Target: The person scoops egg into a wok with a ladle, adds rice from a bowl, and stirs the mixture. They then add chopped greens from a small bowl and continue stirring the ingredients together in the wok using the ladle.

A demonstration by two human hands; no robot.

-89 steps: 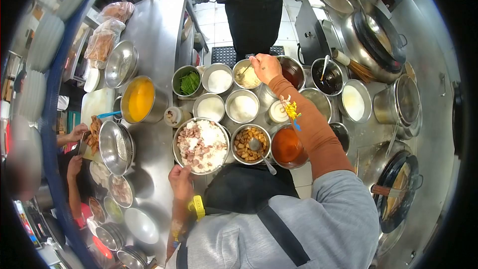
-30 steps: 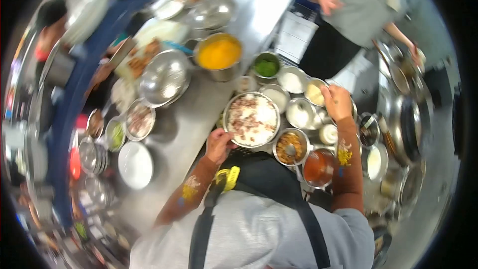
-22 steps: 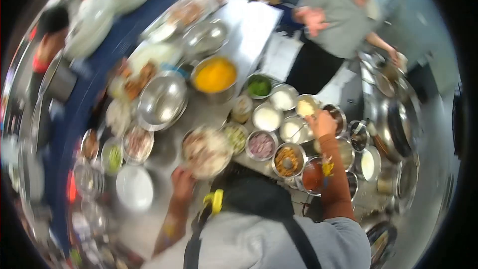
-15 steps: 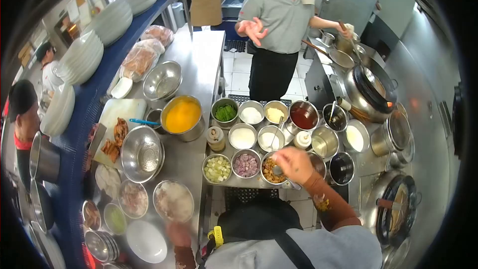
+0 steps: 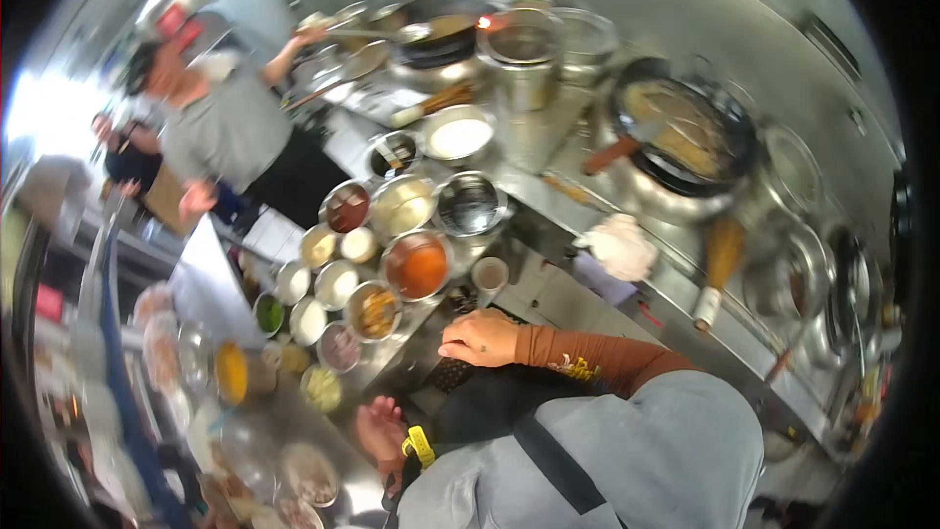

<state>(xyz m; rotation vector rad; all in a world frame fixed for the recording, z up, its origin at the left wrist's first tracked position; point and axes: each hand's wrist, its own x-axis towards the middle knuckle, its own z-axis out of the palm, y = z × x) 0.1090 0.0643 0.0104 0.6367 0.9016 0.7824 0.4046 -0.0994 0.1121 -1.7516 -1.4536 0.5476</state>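
Note:
My right hand (image 5: pixel 482 338) hangs past the counter's edge in front of my body, fingers curled; whether anything is inside them is hidden. Nearest to it are a bowl of browned diced pieces (image 5: pixel 377 312) and a pot of orange-red sauce (image 5: pixel 419 266). My left hand (image 5: pixel 380 423), a yellow band at its wrist, is slightly blurred with its fingers loosely apart and nothing seen in them. It is over the counter's edge, near the bowl of pale green cubes (image 5: pixel 322 388). Beside those cubes stands a bowl of chopped purple onion (image 5: pixel 340 347).
A wok (image 5: pixel 685 132) with liquid and a wooden-handled tool sits on the right stove. A bamboo brush (image 5: pixel 723 264) and crumpled cloth (image 5: pixel 617 247) lie along the stove edge. A co-worker in grey (image 5: pixel 230 132) stands at the far wok (image 5: pixel 441 27), where a small flame (image 5: pixel 484 23) shows.
My view has swung right toward the stove. My right hand has left the bowl of browned pieces, and my left hand has moved from beside the white bowl to in front of my body.

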